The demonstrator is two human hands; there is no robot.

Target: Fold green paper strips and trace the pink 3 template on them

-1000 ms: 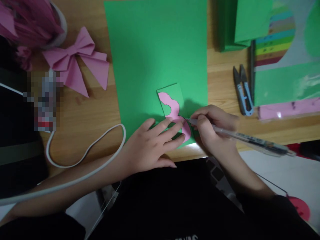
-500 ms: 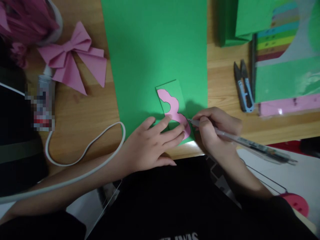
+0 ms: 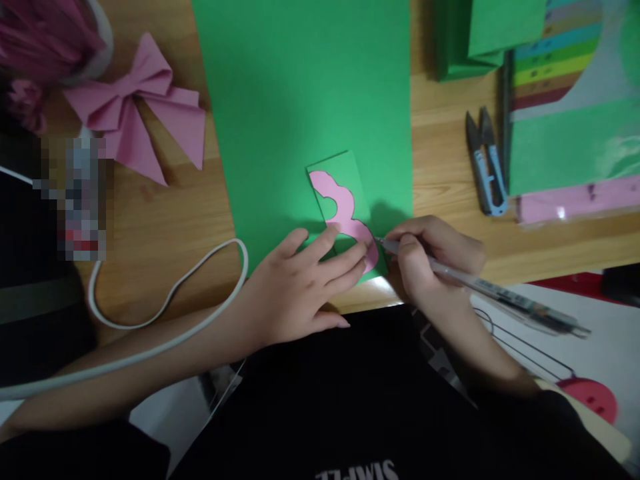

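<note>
My left hand (image 3: 310, 287) lies with fingers spread, its fingertips pressing on a wavy pink paper cutout (image 3: 343, 200). Under the cutout is a small green paper piece (image 3: 345, 170), set at a slant on a large green sheet (image 3: 310, 87). A pen (image 3: 490, 290) is pinched in my right hand (image 3: 430, 260). Its tip touches or hovers just at the cutout's right edge; I cannot tell which. A dark outline runs along the cutout's border. The lower part of the cutout is partly hidden by my left fingers.
A pink paper bow (image 3: 135, 100) and a blurred-out tube (image 3: 83, 200) lie left, near a white cable (image 3: 170, 300). Blue thread snips (image 3: 487, 167) sit to the right, beside packs of green paper (image 3: 570, 153) and a green folded paper form (image 3: 455, 40).
The whole view has shifted slightly, so the table things appear a little higher and further left. The pen tip stays by the cutout's right edge, and both hands keep their poses.
</note>
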